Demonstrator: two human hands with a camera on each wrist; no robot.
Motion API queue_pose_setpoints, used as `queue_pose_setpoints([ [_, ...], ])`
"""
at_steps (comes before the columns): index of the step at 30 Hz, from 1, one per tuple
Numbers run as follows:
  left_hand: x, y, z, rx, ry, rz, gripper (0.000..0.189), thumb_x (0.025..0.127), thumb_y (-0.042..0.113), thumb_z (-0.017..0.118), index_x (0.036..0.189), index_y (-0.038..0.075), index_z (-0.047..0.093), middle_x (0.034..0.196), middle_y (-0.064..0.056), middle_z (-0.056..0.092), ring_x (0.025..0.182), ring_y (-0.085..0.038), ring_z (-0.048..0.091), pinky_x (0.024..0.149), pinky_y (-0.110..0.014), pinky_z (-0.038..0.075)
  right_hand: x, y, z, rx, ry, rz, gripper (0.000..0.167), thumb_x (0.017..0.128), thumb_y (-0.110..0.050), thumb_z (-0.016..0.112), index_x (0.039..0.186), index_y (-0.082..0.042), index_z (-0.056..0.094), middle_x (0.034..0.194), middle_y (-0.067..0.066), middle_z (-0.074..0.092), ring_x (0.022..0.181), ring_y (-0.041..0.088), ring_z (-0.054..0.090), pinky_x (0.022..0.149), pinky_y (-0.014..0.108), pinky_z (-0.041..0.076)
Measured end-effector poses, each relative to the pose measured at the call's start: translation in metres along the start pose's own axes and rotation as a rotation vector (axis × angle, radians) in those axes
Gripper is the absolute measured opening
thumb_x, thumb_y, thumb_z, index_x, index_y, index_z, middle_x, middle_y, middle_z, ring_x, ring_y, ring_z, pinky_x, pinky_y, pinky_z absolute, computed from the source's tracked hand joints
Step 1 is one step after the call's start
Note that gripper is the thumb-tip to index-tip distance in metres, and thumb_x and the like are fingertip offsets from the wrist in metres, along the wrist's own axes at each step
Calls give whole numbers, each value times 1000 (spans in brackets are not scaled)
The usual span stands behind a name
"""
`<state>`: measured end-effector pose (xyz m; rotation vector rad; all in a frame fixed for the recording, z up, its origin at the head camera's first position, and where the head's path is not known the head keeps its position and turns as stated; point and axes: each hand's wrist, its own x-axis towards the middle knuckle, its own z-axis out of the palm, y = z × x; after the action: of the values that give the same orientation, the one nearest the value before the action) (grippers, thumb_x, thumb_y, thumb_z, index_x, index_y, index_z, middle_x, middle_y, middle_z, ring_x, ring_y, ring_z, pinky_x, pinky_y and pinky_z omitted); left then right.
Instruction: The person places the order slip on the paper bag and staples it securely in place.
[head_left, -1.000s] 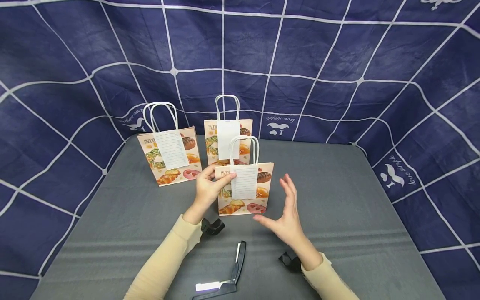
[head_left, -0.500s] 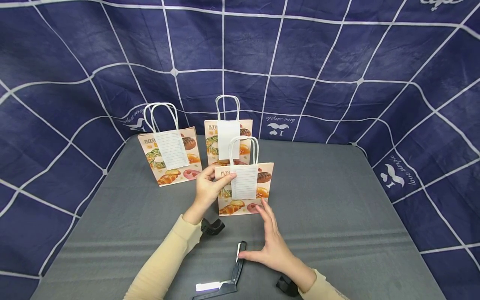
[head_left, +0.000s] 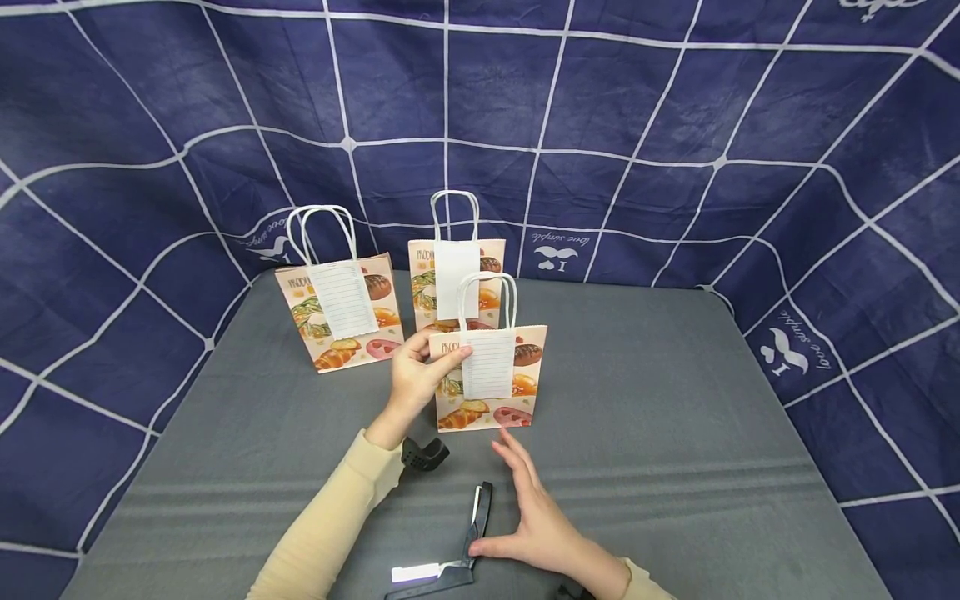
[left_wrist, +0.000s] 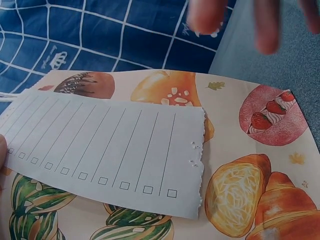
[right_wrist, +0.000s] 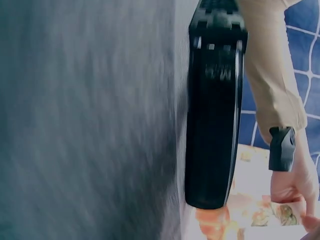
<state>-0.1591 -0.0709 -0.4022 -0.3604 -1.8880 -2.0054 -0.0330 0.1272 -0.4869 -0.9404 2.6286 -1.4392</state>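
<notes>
In the head view my left hand [head_left: 416, 379] pinches the top left corner of the front paper bag [head_left: 453, 417], thumb on the face near a lined paper slip [head_left: 491, 367]. The bag stands upright, printed with breads, with white twisted handles. The left wrist view shows the slip [left_wrist: 115, 150] flat on the bag's face, with checkboxes and a torn edge. My right hand [head_left: 543, 529] hovers with fingers spread, its thumb at an opened black stapler [head_left: 468, 550] on the table. The right wrist view shows the stapler [right_wrist: 212, 125] close up, with no right fingers around it.
Behind stand two similar bags: a left bag [head_left: 341, 354] with a lined slip and a rear bag [head_left: 420, 283] with a blank-looking one, partly hidden by the front bag. A grey cloth [head_left: 660, 400] covers the table. A blue checked curtain [head_left: 600, 92] encloses it.
My right hand has moved from beside the front bag toward me and left, down to the stapler. The left hand and the bags have stayed in place.
</notes>
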Motion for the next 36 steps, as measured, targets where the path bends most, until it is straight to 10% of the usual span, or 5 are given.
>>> queue_pose_setpoints([
  [18,-1,0,0,-18,-5,3,17,75,-7,74,84,-13,61,72,-9,69,57,-4,55,45,-17,39,-21,0,32,76,-117,84,115,59,-47,87,148,-14,20,152,14,10,134,33,23,94,54,38],
  [30,-2,1,-1,-3,-16,18,17,75,-7,74,86,-13,62,74,-20,67,59,-5,58,47,-18,43,-17,3,36,-68,-113,-33,39,78,-47,73,115,-35,64,149,4,29,139,35,12,93,65,32],
  [36,-2,2,-1,2,-8,4,18,75,-6,75,86,-12,63,76,-21,67,59,-5,58,47,-18,43,-14,2,32,-79,-129,-43,35,78,-47,72,110,-35,65,147,2,32,139,37,13,94,64,33],
])
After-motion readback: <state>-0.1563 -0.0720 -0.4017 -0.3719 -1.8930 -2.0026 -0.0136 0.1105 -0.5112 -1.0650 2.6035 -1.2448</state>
